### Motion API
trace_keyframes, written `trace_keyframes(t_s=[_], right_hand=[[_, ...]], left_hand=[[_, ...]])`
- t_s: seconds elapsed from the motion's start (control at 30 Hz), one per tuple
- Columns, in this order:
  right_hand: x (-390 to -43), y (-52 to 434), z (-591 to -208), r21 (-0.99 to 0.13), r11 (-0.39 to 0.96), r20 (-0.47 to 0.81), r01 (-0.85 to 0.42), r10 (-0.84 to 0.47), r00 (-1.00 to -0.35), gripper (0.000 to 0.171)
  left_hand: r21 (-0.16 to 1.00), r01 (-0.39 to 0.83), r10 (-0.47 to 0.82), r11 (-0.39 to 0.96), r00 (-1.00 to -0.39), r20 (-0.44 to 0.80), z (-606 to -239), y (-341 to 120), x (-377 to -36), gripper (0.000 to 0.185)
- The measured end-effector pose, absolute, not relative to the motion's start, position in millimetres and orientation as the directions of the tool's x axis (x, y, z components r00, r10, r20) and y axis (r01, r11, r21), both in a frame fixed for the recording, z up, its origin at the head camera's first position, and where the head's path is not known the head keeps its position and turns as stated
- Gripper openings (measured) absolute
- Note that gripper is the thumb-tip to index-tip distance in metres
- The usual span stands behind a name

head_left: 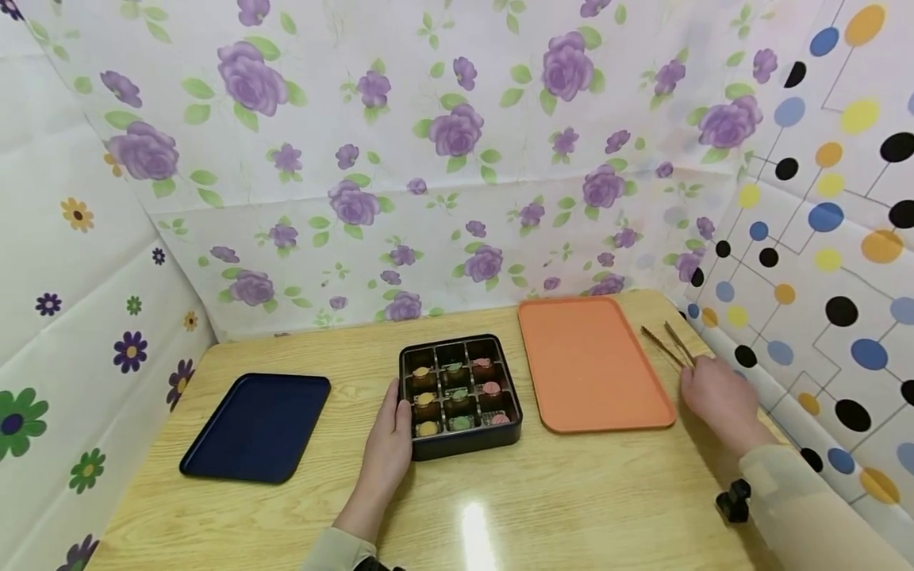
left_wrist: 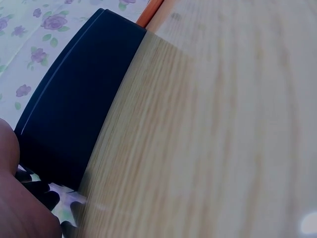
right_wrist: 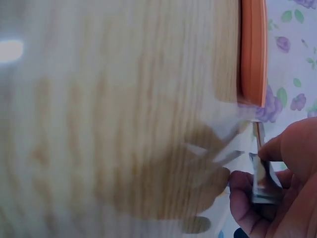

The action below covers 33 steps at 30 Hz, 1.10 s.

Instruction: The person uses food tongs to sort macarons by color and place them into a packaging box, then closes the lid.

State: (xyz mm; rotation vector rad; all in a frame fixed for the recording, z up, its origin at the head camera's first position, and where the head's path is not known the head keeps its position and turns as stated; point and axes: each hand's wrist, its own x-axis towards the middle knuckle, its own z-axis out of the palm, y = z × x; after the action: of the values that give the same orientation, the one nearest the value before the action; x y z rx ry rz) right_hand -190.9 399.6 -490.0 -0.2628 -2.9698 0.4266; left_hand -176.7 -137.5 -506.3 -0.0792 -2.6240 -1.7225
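Note:
A black box [head_left: 467, 442] divided into compartments sits mid-table. Small round treats that look like macarons lie in it: yellow in the left column, green in the middle, pink on the right. My left hand [head_left: 385, 432] rests against the box's left side, fingers straight along the wall and thumb at its near edge. In the left wrist view the box's dark front wall [left_wrist: 79, 99] shows beside that hand. Right of the orange tray, my right hand [head_left: 717, 396] grips metal tongs [head_left: 662, 346] by the closed end. Their two arms point away, spread apart, with nothing between the tips.
An orange tray [head_left: 593, 365] lies flat between the box and my right hand. Over on the left is a dark blue tray [head_left: 257, 428], also flat on the wooden table [head_left: 571, 492]. Patterned cloth walls [head_left: 428, 159] stand behind and at both sides.

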Motion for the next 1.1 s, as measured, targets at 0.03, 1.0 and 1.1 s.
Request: trace_keyframes(t_s=[0.03,1.0,1.1], right_hand=[[-191,400,-489,-0.281,0.947,0.099,0.154,0.189,-0.977,0.043],[-192,406,-479,-0.265,0.943,0.004,0.202,0.211,-0.978,0.049],[-191,400,-480,-0.272,0.947,0.062,0.174,0.197,-0.978,0.059]], left_hand=[[0.916,0.045,0.042,0.399,-0.999,0.03,-506,-138,-177,0.06],[0.893,0.033,0.017,0.449,-0.999,0.029,-501,-135,-177,0.06],[0.893,0.031,0.018,0.449,-1.0,0.025,-502,-135,-175,0.06]])
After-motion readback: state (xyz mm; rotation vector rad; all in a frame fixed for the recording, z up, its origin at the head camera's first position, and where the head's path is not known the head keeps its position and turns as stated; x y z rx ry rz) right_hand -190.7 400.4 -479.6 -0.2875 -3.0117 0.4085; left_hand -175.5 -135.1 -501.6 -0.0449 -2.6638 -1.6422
